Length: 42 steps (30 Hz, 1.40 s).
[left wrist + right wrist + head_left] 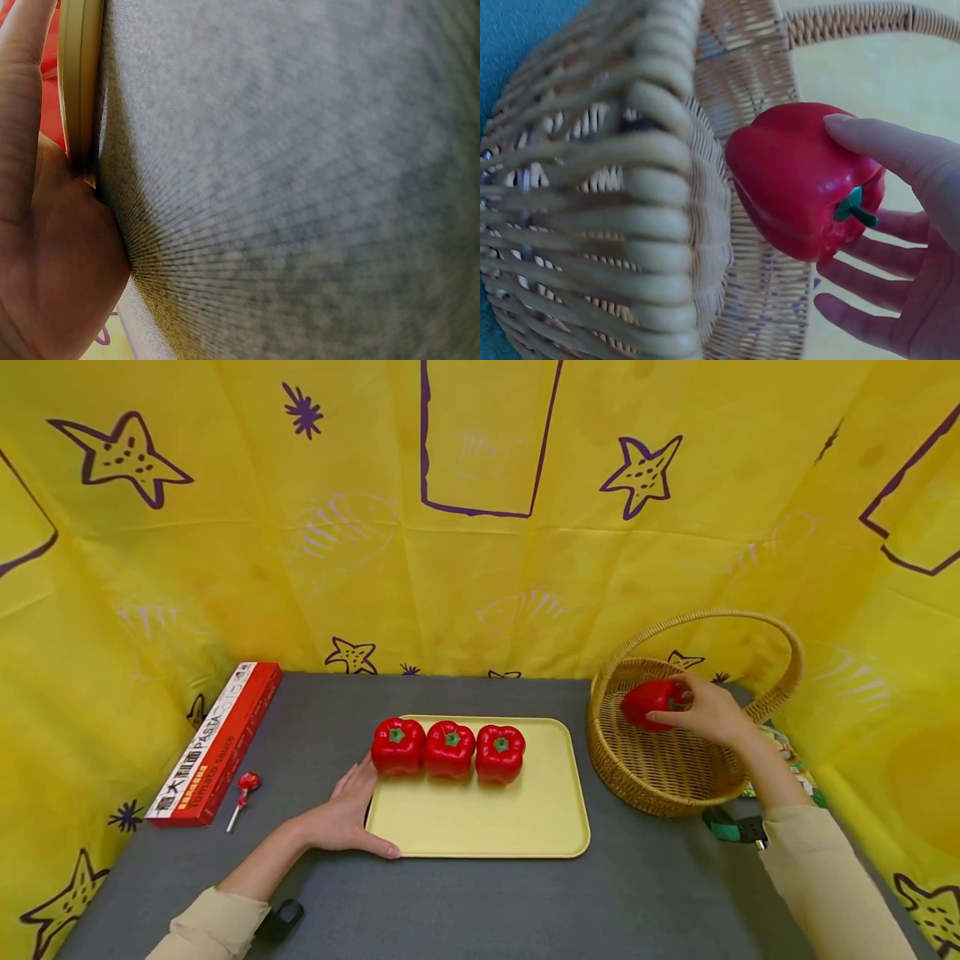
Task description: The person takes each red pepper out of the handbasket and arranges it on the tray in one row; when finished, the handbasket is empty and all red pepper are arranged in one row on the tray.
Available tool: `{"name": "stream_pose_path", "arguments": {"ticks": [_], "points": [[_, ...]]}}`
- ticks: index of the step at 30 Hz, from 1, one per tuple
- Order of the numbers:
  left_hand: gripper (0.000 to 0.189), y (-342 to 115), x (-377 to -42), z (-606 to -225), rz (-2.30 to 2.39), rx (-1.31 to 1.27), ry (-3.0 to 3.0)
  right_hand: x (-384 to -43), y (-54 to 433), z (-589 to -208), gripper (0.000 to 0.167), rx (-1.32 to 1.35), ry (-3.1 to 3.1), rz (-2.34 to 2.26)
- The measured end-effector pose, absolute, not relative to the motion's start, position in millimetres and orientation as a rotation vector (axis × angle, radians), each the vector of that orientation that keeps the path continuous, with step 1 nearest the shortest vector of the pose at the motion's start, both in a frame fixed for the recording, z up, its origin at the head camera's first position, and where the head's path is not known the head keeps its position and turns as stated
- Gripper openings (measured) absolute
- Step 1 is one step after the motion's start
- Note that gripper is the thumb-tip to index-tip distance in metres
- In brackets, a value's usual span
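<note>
In the head view my right hand (708, 710) grips a red bell pepper (650, 703) inside the wicker basket (600, 752). The right wrist view shows the thumb on one side of that bell pepper (795, 176), the fingers on the other, and its green stem facing the palm. My left hand (348, 814) lies against the left edge of the pale yellow tray (480, 827), its thumb at the front left corner. Along the tray's back left part stand three red bell peppers (448, 752) in a row. The left wrist view shows the hand (60, 262) against the tray rim (81, 82).
A red and white pasta box (213, 747) lies at the left, with a red lollipop (243, 793) beside it. The basket's tall handle (705, 614) arches over its opening. A colourful packet (795, 760) is partly hidden behind the right arm. A yellow cloth stands behind the grey table.
</note>
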<state>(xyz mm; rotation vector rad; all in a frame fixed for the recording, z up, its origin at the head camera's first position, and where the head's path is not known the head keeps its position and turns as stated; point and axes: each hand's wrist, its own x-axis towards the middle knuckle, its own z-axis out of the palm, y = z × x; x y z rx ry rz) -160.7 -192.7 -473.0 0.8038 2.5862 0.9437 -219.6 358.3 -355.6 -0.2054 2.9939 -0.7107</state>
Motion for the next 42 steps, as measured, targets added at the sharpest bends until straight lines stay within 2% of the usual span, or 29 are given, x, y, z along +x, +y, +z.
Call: {"name": "stream_pose_path", "arguments": {"ticks": [42], "points": [[0.135, -193, -160, -472, 0.931, 0.794, 2.590, -158, 316, -329, 0.078, -0.395, 3.148, -0.775]]}}
